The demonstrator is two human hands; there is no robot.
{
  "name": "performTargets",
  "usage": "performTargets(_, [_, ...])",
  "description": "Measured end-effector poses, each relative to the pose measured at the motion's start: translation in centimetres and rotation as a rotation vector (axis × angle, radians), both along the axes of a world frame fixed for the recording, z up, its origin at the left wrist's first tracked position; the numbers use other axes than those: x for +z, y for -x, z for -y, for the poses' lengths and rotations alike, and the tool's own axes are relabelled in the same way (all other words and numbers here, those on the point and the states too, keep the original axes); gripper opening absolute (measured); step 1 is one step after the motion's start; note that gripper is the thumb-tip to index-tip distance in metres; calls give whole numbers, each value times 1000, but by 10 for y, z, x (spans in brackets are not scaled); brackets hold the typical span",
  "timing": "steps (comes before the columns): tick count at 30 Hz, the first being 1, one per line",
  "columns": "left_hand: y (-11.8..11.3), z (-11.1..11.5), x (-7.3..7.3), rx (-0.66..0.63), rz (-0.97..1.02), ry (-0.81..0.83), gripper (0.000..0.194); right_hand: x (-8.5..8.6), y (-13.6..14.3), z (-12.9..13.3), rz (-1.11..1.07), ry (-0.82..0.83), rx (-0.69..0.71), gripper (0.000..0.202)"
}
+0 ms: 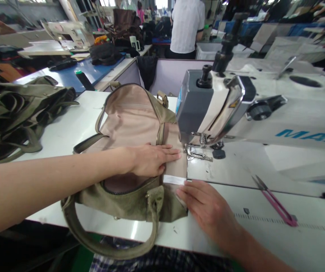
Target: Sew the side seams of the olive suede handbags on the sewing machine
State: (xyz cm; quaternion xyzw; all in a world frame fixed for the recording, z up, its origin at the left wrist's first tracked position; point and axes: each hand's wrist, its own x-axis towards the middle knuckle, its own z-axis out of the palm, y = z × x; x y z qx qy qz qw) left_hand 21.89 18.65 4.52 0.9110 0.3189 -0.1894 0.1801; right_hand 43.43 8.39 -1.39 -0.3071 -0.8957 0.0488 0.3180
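Note:
An olive green handbag (128,206) lies unzipped on the sewing table, its pinkish-beige lining (131,117) showing. My left hand (151,160) rests flat on the lining near the bag's right edge, fingers stretched towards the presser foot (198,154) of the sewing machine (207,109). My right hand (207,207) pinches that same edge lower down, beside a white label (174,180) lying on the lining. The fabric edge runs up to the presser foot. One bag handle (111,251) hangs over the table's front edge.
Pink-handled snips (277,202) lie to the right on the sewing table (253,234), above a printed ruler scale. A pile of olive bags (17,117) sits at left, near a dark thread cone (84,80). Behind stand another sewing machine (71,34) and a person in white (187,28).

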Motion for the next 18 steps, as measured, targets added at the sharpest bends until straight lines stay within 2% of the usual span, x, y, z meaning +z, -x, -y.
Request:
performTargets(8, [-3,-22,2,22,11,-28,63,-6,-5,-27,-33,18,-3,22])
performTargets(14, [4,-47,-5,-46,56,-19,59,-9,0,-30,-34,38,-33,22])
performTargets(16, [7,-57,1,-50,82,-5,53,-10,1,-30,-24,47,-36,24])
performTargets(18, [10,-54,18,-38,130,-73,46,-11,1,-30,-20,51,-37,26])
